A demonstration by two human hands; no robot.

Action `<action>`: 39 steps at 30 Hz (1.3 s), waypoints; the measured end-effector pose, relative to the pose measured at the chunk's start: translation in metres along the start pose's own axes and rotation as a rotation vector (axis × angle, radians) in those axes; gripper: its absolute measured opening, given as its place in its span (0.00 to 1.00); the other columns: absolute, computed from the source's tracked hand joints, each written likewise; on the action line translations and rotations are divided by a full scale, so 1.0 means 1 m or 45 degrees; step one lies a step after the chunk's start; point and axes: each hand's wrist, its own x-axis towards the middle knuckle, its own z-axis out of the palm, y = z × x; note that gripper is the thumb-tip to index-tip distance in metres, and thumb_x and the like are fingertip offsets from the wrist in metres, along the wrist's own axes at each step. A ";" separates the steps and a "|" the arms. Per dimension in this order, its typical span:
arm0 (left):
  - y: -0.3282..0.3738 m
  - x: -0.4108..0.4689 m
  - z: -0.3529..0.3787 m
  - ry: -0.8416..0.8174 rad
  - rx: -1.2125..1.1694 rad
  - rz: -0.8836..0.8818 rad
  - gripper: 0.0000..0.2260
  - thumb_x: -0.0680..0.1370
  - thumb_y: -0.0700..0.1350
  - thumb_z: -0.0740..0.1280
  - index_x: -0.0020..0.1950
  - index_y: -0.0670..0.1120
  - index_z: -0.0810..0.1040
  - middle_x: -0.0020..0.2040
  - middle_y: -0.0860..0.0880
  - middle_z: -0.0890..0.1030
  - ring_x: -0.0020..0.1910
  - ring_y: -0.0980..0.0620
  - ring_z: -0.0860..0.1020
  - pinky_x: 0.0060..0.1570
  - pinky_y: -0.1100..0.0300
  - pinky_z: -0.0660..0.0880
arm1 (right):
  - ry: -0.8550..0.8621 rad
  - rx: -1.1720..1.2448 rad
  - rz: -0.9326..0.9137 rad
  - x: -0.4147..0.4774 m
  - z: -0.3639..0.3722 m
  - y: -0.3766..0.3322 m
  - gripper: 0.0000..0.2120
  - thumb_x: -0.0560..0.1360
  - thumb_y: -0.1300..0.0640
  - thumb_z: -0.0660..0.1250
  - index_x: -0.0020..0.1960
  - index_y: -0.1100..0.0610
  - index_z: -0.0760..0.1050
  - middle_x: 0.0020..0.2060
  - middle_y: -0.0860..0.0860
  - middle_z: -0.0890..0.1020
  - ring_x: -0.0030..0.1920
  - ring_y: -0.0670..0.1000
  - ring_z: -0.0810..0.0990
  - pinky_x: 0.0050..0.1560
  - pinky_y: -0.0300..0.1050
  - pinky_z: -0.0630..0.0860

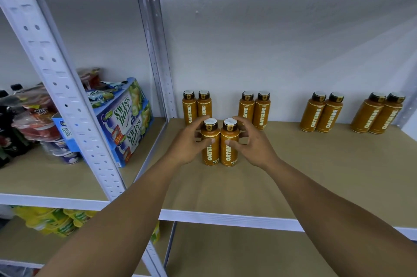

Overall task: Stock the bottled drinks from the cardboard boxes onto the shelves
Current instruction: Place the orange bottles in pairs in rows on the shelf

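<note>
Two orange Oatside bottles stand upright side by side on the tan shelf board [293, 175]. My left hand [187, 143] curls round the left bottle [210, 144]. Around the right bottle [229, 143] my right hand [252, 143] does the same. Behind them, along the white back wall, stand pairs of the same bottles: one pair [196, 107] at the left, a second [255, 108] just right of my hands, a third [321, 112] and a fourth [376, 113] further right. No cardboard box is in view.
A perforated white upright [67, 100] divides this bay from the left bay, which holds blue Swiss Roll boxes [126, 121], snack packets and dark bottles. Yellow packets [54, 222] lie on the lower left shelf. The shelf's white front rail [225, 218] runs below my forearms.
</note>
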 end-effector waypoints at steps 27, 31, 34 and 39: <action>-0.023 0.015 -0.015 0.026 -0.048 0.006 0.34 0.78 0.45 0.74 0.80 0.57 0.63 0.75 0.52 0.73 0.71 0.49 0.74 0.69 0.46 0.75 | 0.009 -0.050 0.009 0.025 0.022 -0.005 0.35 0.75 0.48 0.75 0.76 0.42 0.61 0.70 0.49 0.75 0.62 0.49 0.79 0.55 0.45 0.79; -0.021 0.015 -0.015 0.028 -0.047 0.011 0.34 0.78 0.44 0.74 0.80 0.57 0.63 0.75 0.53 0.73 0.71 0.50 0.74 0.68 0.49 0.74 | -0.006 -0.053 0.023 0.026 0.022 -0.004 0.35 0.75 0.48 0.75 0.76 0.41 0.61 0.71 0.49 0.75 0.62 0.49 0.79 0.51 0.39 0.75; -0.021 0.015 -0.014 0.030 -0.053 0.014 0.34 0.78 0.44 0.74 0.80 0.56 0.63 0.75 0.52 0.73 0.71 0.51 0.73 0.67 0.53 0.74 | -0.010 -0.055 0.018 0.026 0.021 -0.003 0.35 0.75 0.48 0.75 0.76 0.41 0.61 0.71 0.50 0.75 0.62 0.49 0.79 0.50 0.38 0.75; -0.021 0.016 -0.014 0.032 -0.025 0.011 0.34 0.79 0.44 0.74 0.80 0.57 0.63 0.75 0.52 0.72 0.71 0.50 0.73 0.64 0.57 0.73 | -0.012 -0.066 0.027 0.025 0.021 -0.003 0.36 0.75 0.48 0.75 0.77 0.41 0.61 0.71 0.50 0.75 0.63 0.50 0.79 0.53 0.41 0.75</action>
